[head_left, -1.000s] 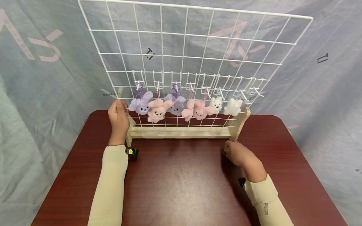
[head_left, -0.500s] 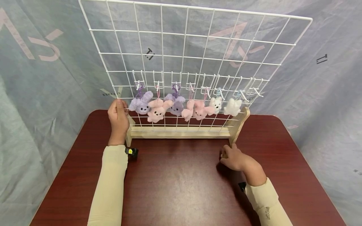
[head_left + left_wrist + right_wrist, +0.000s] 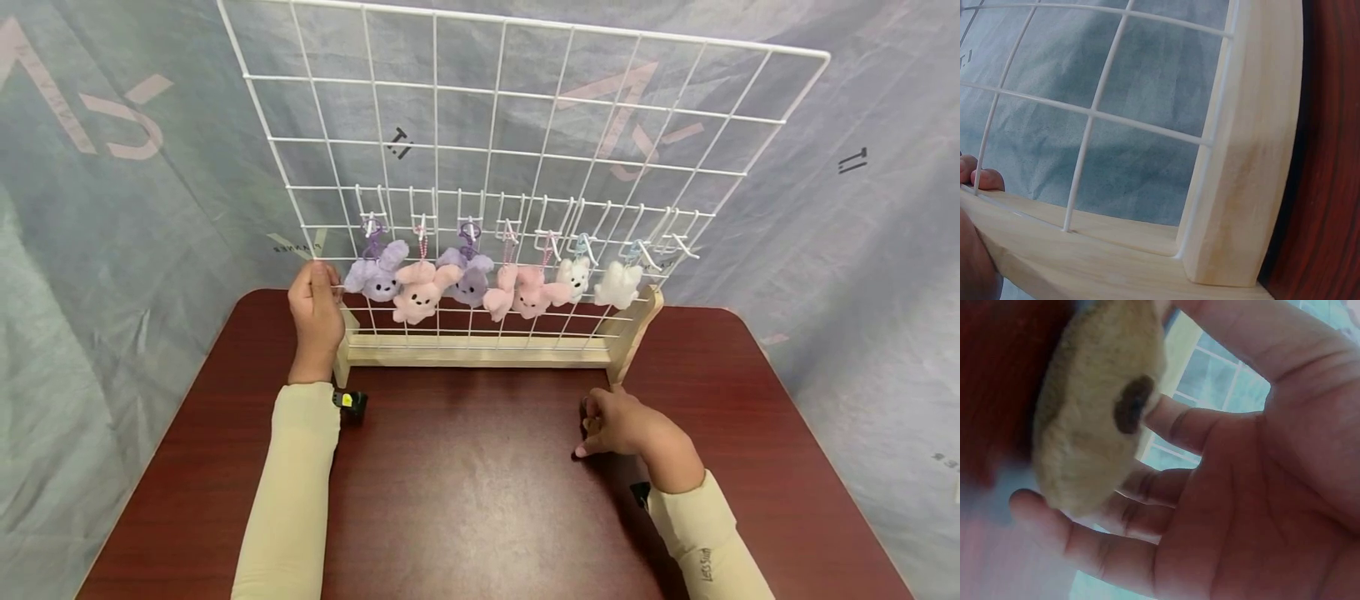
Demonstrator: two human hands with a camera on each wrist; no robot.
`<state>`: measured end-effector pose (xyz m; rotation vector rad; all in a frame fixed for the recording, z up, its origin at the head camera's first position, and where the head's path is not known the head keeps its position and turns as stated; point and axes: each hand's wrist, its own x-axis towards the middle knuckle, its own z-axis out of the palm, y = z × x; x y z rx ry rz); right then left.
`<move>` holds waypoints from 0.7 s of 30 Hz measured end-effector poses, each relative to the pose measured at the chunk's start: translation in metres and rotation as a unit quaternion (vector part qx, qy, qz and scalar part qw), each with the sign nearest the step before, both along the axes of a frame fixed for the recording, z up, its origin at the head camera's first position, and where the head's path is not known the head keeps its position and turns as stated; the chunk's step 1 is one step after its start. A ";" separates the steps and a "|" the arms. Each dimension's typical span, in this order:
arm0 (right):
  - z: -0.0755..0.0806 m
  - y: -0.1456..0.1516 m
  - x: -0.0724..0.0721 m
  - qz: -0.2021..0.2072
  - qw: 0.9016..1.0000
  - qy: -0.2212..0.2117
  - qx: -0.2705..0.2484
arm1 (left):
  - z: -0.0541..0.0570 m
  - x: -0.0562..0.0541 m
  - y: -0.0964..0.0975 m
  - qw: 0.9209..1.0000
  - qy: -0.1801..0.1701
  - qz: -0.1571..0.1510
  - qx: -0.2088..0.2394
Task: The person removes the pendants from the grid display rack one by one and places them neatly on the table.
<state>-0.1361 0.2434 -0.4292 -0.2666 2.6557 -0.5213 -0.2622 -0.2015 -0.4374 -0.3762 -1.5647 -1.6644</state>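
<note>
- The left hand (image 3: pixel 315 308) holds the stand's left wooden post (image 3: pixel 1085 259) at the edge of the white wire grid (image 3: pixel 480 129); its grip is clamped round the wood, fingertips showing behind it.
- The right hand (image 3: pixel 626 423) is low over the table (image 3: pixel 480 492), near the stand's right post (image 3: pixel 636 329). Its grip is clamped on a fuzzy tan thing (image 3: pixel 1094 419) with a dark brown spot, held between thumb and fingers.
- On the grid, seven small plush toys hang in a row from white hooks: purple (image 3: pixel 382 285), pink (image 3: pixel 420 298), purple (image 3: pixel 470 285), two pink side by side (image 3: pixel 536 295), then two white (image 3: pixel 619 286).
- A pale wooden bar (image 3: pixel 480 357) joins the posts at the base.
- Grey cloth (image 3: pixel 112 225) with pink and black lettering hangs behind.
</note>
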 end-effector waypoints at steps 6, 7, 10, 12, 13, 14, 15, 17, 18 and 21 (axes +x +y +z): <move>0.005 0.003 -0.001 -0.007 1.000 0.025 -0.002 | 0.003 -0.002 0.001 1.000 0.008 0.000 -0.005; 0.006 0.003 -0.001 -0.009 1.000 0.030 -0.004 | 0.003 -0.002 0.001 1.000 0.009 0.001 -0.005; 0.010 0.001 -0.002 -0.009 0.998 0.057 -0.006 | 0.003 -0.003 0.002 1.000 0.010 0.000 -0.006; 0.014 0.000 -0.002 -0.008 0.996 0.088 -0.011 | 0.003 -0.004 0.001 1.000 0.009 -0.002 -0.006; 0.017 -0.001 -0.003 -0.003 0.994 0.109 -0.013 | 0.002 -0.004 0.001 1.000 0.009 -0.003 -0.005; 0.021 -0.001 -0.003 -0.001 0.991 0.130 -0.014 | 0.002 -0.004 0.001 1.000 0.009 -0.005 -0.004; 0.024 -0.001 -0.003 0.001 0.989 0.149 -0.014 | 0.001 -0.003 0.001 1.000 0.009 -0.007 -0.002; 0.032 -0.002 -0.002 -0.006 0.983 0.180 -0.022 | 0.000 -0.002 0.001 1.000 0.009 -0.008 0.001; 0.036 -0.002 -0.002 -0.012 0.981 0.191 -0.024 | 0.000 -0.001 0.001 1.000 0.009 -0.008 0.002; 0.048 -0.002 0.000 -0.041 0.974 0.221 -0.031 | 0.000 0.000 0.000 1.000 0.011 -0.007 0.001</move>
